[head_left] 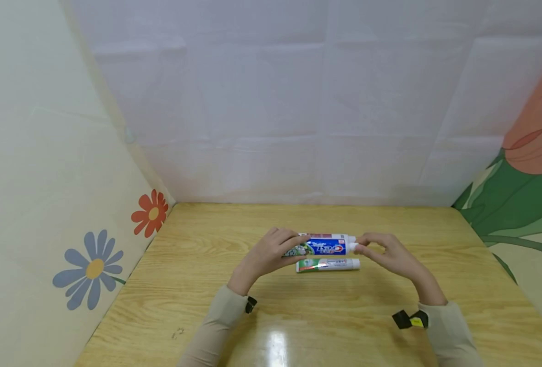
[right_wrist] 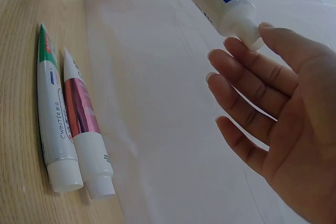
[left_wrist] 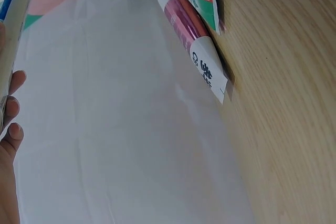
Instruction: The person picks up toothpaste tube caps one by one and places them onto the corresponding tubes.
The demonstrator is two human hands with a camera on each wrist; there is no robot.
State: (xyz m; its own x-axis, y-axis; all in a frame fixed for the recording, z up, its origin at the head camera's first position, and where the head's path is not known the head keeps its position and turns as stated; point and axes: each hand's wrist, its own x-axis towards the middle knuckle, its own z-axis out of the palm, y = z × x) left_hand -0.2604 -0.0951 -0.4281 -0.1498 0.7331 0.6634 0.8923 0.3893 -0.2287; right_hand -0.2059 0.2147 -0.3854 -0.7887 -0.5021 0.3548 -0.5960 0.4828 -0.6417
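Note:
A blue and white toothpaste tube (head_left: pixel 327 247) is held up over the table, lying level in the head view. My left hand (head_left: pixel 266 253) grips its flat end, thumb on the near side. At the other end, my right hand (head_left: pixel 392 256) pinches the white cap (right_wrist: pixel 247 32) between thumb and index finger, the other fingers spread below. Beneath it on the table lies a green and white toothpaste tube (head_left: pixel 329 264). Beside that one lies a pink and white tube (right_wrist: pixel 84 106), partly hidden by the held tube in the head view.
The wooden table (head_left: pixel 326 321) carries the two lying tubes, side by side with caps to the right. A white sheet (head_left: pixel 298 102) hangs behind the table's back edge. Flower-patterned walls flank it, with a blue flower (head_left: pixel 94 269) on the left one.

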